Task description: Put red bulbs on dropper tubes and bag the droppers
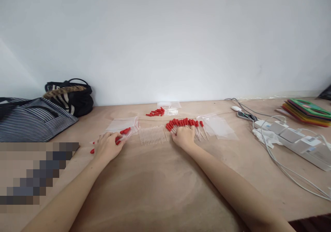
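Lying fanned, red-bulbed droppers, slim translucent stems

Rubber bulbs, plain red. Capped droppers, red tops, translucent whitish stems. Bare dropper tubes, clear. Zip bag, clear with red seal line. Tabletop, light brown, swirled grain. Wall, pale grey-white. Duffel bag, dark and white stripes. Handbag, black, whitish stripes, brown furry trim. Power strip, white. Stacked plastic sheets, green uppermost, yellow and red below.
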A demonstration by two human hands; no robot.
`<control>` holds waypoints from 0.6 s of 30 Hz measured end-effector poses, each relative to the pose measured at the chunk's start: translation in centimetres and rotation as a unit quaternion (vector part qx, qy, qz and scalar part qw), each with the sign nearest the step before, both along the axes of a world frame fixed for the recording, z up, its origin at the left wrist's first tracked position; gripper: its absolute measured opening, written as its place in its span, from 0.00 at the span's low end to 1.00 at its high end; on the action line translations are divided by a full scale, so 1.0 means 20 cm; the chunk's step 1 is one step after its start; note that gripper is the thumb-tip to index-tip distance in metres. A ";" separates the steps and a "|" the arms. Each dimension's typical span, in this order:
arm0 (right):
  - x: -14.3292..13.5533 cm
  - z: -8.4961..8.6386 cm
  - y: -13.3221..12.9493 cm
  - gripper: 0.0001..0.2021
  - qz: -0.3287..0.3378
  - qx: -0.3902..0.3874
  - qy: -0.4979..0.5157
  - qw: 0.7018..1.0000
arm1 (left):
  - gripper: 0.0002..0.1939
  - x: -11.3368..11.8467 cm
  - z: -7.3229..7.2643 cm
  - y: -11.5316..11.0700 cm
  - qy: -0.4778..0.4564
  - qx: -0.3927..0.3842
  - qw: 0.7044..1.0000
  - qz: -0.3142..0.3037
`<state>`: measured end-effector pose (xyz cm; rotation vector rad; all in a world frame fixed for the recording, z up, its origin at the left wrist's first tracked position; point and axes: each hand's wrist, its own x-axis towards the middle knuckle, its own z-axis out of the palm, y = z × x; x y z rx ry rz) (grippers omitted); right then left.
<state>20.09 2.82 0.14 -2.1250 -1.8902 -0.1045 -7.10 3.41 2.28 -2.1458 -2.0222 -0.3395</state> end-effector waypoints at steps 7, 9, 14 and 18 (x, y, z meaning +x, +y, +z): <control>-0.09 -0.02 0.07 0.15 -0.010 0.004 0.028 1.000 | 0.14 -0.01 -0.02 0.03 -0.011 -0.008 0.999 0.031; -0.11 -0.02 0.08 0.15 -0.004 0.013 0.032 0.999 | 0.14 -0.01 -0.01 0.03 -0.009 -0.009 0.999 0.036; -0.14 -0.01 0.08 0.14 0.022 -0.003 0.049 0.999 | 0.13 0.00 -0.02 0.04 -0.005 0.010 0.999 0.039; -0.15 0.01 0.09 0.13 0.011 -0.026 0.053 0.998 | 0.15 0.00 -0.03 0.09 -0.002 0.027 0.998 0.048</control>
